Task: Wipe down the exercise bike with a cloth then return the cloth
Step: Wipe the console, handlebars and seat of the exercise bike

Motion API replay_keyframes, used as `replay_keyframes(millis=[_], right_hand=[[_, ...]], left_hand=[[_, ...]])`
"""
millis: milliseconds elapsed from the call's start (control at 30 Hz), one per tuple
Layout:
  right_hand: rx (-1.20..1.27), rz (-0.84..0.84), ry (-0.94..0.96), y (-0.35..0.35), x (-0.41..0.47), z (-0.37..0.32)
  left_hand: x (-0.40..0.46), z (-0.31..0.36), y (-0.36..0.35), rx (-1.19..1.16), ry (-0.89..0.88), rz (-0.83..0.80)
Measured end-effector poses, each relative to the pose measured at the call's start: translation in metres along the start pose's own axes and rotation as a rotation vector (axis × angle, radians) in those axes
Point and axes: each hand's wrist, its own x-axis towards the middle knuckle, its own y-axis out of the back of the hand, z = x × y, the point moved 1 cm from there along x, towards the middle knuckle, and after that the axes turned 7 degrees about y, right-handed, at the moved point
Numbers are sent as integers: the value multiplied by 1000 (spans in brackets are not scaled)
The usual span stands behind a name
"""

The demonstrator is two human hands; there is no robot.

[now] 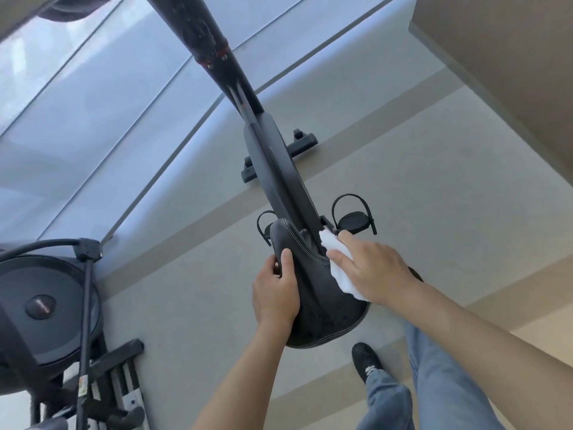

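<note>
I look straight down on a black exercise bike (273, 169). Its black stitched saddle (322, 302) is in the middle of the view, with a pedal and strap on either side near its nose. My left hand (276, 290) grips the saddle's left edge, thumb on top. My right hand (372, 268) lies flat on a white cloth (338, 268) and presses it against the right side of the saddle near the nose. The cloth's front corner sticks out past my fingers toward the right pedal (353, 221).
A second exercise machine (49, 308) with a round black flywheel housing stands at the lower left. A large window (77, 113) runs along the left. My jeans-clad leg and black shoe (369, 364) stand on the grey floor just right of the saddle. A beige wall (508, 51) is at the upper right.
</note>
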Motion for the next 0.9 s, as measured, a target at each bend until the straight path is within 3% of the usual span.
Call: replay_keyframes(millis=[167,433,633,767,900], right_hand=[[72,-142,-6,-1,39,0],[310,-43,-54,-3,-7,31],[290,-8,-96,-4,-17,31],[332,-123,-113,2,13,16],[106,-130,-51,3,33,-2]], left_hand=[[0,1,1,7,7,1],[1,-1,0,23,10,21],[2,-2,-1,11,12,34],[1,0,-1,0,15,27],[1,0,-1,7,13,29]])
